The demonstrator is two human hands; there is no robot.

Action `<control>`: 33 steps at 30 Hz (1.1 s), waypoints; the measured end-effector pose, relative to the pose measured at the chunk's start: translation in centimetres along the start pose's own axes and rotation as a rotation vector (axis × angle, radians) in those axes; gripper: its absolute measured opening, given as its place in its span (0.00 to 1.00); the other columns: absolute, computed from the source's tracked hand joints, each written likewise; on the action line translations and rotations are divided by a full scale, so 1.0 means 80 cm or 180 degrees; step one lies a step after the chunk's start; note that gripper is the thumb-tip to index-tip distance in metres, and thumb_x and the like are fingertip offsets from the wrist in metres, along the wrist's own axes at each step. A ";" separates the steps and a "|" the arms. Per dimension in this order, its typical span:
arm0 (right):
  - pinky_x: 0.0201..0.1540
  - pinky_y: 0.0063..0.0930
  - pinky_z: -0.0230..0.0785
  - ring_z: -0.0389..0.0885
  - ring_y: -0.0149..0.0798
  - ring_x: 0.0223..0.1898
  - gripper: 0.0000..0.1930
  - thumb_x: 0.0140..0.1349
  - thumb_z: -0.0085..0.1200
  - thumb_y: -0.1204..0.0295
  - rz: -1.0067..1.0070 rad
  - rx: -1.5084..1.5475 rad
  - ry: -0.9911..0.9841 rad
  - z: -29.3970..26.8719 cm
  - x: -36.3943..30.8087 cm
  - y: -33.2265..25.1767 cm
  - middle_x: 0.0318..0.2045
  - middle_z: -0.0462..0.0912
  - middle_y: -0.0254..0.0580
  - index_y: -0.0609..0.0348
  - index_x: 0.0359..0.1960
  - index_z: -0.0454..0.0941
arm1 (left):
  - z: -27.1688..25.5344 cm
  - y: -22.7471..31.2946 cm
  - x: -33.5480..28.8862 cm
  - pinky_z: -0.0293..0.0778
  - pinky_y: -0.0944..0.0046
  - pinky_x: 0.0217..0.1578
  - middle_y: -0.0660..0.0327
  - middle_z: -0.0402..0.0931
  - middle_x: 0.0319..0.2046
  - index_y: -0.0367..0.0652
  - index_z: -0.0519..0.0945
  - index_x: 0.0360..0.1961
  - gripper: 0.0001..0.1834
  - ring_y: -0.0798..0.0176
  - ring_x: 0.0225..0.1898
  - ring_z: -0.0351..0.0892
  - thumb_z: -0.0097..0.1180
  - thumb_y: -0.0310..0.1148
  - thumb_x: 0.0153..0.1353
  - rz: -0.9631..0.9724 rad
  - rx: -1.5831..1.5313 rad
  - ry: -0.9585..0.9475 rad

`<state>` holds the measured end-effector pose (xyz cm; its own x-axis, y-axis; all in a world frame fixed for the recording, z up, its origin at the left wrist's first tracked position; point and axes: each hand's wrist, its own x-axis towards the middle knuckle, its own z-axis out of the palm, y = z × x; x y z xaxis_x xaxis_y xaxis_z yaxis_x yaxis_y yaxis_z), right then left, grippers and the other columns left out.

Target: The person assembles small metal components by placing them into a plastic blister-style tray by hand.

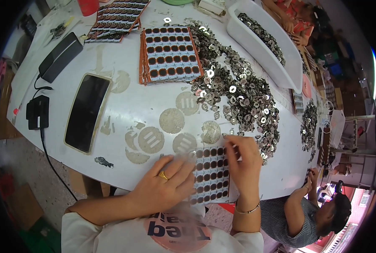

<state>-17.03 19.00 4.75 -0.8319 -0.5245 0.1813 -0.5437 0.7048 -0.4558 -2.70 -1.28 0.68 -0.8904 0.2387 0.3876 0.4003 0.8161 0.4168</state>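
Observation:
A sheet of dark round pieces in a grid [211,177], pale blue between the rounds, lies at the table's near edge in front of me. Over its left side is my left hand [169,177], with a gold ring; its fingertips are smeared by motion. My right hand [242,154], with a bracelet at the wrist, is at the sheet's upper right corner. Its thumb and forefinger come together beside the heap of small silvery metal pieces [238,90]; whatever lies between them is too small to name.
A stack of similar sheets [171,52] stands beyond my hands, more sheets [118,19] behind. A white bin [255,46] holds metal pieces. At left are a phone [87,114], a black case [60,57] and a corded black box [37,111]. A person [310,211] sits at right.

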 end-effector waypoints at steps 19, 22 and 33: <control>0.48 0.19 0.76 0.82 0.25 0.44 0.10 0.72 0.59 0.85 0.1013 0.3607 -0.1611 -0.009 0.003 -0.013 0.45 0.84 0.36 0.67 0.52 0.81 | 0.001 -0.015 0.026 0.70 0.50 0.53 0.61 0.84 0.48 0.43 0.80 0.53 0.24 0.57 0.49 0.81 0.75 0.36 0.58 -0.0521 -0.0558 0.0725; 0.47 0.19 0.76 0.82 0.25 0.44 0.09 0.71 0.59 0.85 0.0937 0.3987 -0.1747 0.003 -0.005 -0.018 0.44 0.84 0.37 0.68 0.50 0.82 | 0.005 -0.024 0.022 0.73 0.50 0.48 0.59 0.83 0.43 0.40 0.82 0.46 0.17 0.58 0.43 0.81 0.74 0.34 0.59 -0.0304 -0.0467 0.0724; 0.34 0.15 0.71 0.77 0.18 0.30 0.08 0.67 0.65 0.83 0.0959 0.2062 -0.1332 0.010 0.003 -0.015 0.29 0.83 0.26 0.62 0.46 0.86 | 0.008 -0.009 0.010 0.75 0.55 0.54 0.56 0.81 0.51 0.39 0.84 0.45 0.15 0.57 0.53 0.80 0.66 0.38 0.63 0.0202 0.0148 0.0233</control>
<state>-16.46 17.66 4.69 -0.7518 -0.5820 -0.3100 -0.0258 0.4957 -0.8681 -3.89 -1.34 0.13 -0.8447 0.2530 0.4717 0.4433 0.8245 0.3517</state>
